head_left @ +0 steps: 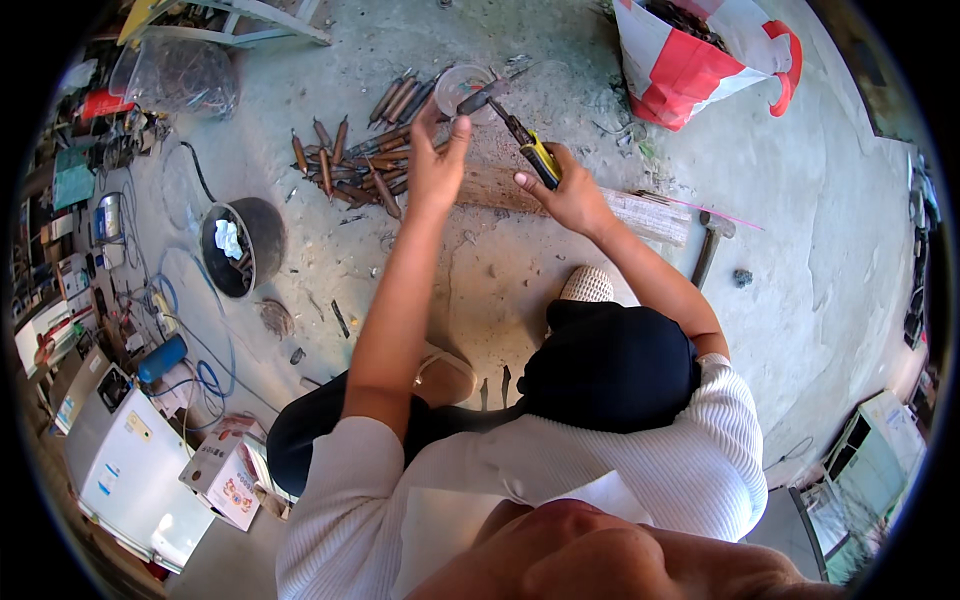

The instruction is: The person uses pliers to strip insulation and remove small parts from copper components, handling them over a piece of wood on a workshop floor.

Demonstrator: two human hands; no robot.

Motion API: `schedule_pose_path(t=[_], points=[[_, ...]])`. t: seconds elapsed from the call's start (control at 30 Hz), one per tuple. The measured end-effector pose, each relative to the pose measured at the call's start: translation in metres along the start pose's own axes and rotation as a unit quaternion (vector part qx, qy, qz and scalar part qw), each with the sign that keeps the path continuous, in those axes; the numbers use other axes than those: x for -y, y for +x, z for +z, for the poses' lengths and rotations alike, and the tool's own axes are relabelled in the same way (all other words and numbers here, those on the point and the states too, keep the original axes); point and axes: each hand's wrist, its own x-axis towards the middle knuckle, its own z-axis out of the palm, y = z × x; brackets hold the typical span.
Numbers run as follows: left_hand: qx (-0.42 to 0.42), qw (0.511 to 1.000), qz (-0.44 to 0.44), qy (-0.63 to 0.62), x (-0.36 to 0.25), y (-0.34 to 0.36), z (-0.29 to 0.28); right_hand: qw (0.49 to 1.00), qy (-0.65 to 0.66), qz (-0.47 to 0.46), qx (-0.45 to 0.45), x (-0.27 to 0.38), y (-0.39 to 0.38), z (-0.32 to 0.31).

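My right hand is closed around pliers with yellow and black handles. At the far end of the pliers is a short dark cylindrical piece, just in front of a clear round plastic tub. To the left of the tool my left hand is raised, thumb apart from the fingers, and nothing shows in its grasp. Its fingertips come close to the tub; whether they touch it I cannot tell. Brown metal cylinders with pointed ends lie in a heap beyond and left of that hand.
Under my hands a wooden block lies across the concrete floor, with a hammer by its right end. A black bucket stands left, near cables and a hose. At the back right is a red-and-white bag holding dark scraps.
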Motion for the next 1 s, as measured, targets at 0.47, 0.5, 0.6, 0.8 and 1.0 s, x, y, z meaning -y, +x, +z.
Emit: schedule_pose_path(t=[0.47,0.5,0.6,0.8,1.0], points=[[0.124,0.926,0.120,0.336,-0.038,0.052,-0.033,0.991,-0.040,-0.057,0.110,0.022,0.043,-0.018],[0.117,0.920,0.126,0.353,-0.036,0.052,-0.033,0.991,-0.035,-0.054,0.116,0.021,0.046,-0.017],[0.091,0.910,0.134,0.382,-0.040,0.051,-0.028,0.991,-0.032,-0.049,0.122,0.021,0.049,-0.015],[-0.024,0.898,0.171,0.405,-0.035,0.042,-0.012,0.994,-0.056,-0.082,0.035,0.020,0.046,-0.005],[0.021,0.906,0.183,0.382,-0.027,0.053,-0.011,0.983,0.022,-0.069,0.169,0.001,0.064,-0.020]])
